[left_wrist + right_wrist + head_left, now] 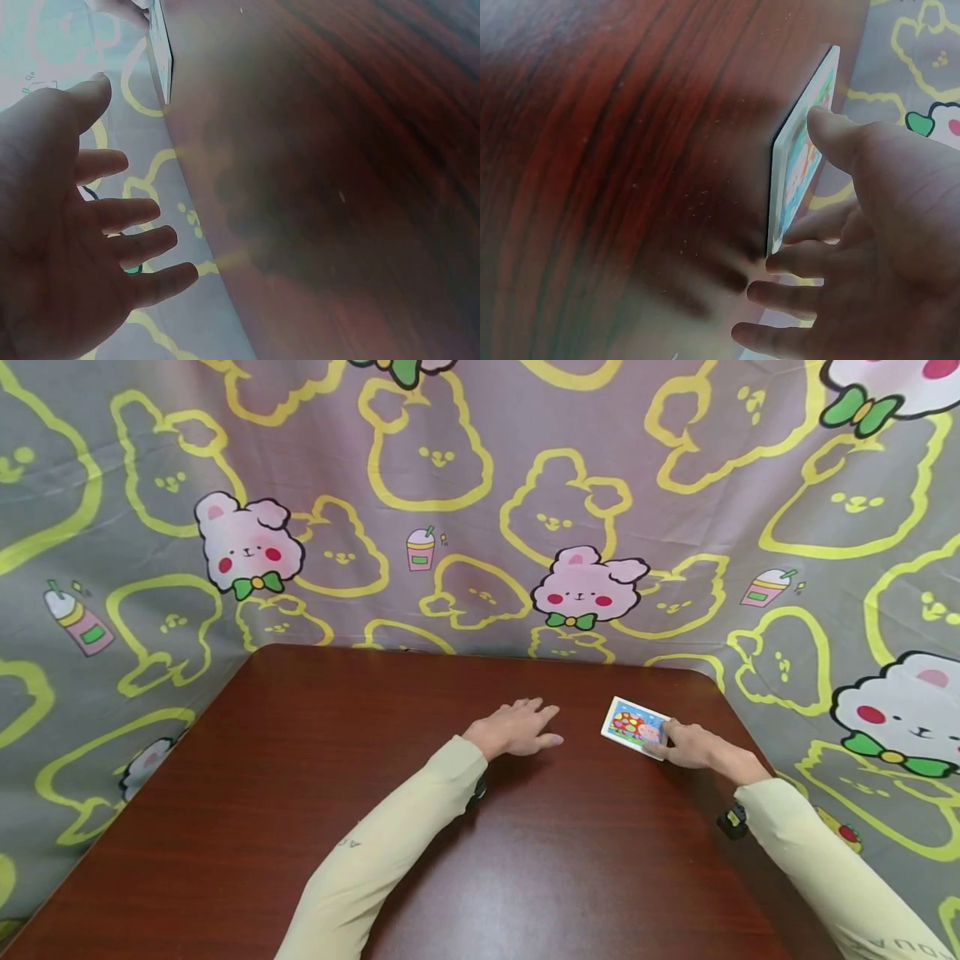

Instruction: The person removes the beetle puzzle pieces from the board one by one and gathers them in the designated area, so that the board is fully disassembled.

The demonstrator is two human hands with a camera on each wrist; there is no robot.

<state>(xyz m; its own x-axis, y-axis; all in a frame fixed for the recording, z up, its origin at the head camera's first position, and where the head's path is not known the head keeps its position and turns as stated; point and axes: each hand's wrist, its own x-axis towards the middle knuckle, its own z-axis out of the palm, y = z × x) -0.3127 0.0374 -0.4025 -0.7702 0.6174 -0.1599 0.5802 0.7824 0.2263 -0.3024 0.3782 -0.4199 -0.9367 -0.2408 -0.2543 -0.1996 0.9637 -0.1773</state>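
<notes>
A flat rectangular picture board (630, 724) with a white border and a red, yellow-spotted ladybug lies near the table's far right corner. My right hand (692, 746) grips its right end, thumb and index finger at the edges. In the right wrist view the thumb (832, 135) overlaps the picture face, and the other fingers reach past the board's end (787, 180). To the left, my left hand (516, 729) hovers over the table with fingers spread and nothing in it. The left wrist view shows its palm and separated fingers (142, 244), with the board (160, 56) seen edge-on beyond.
The dark reddish-brown wooden table (300, 760) has rounded far corners. A grey curtain (465, 535) printed with yellow outlines and cartoon rabbits hangs right behind it and along both sides. A small black device (732, 820) sits at the right wrist.
</notes>
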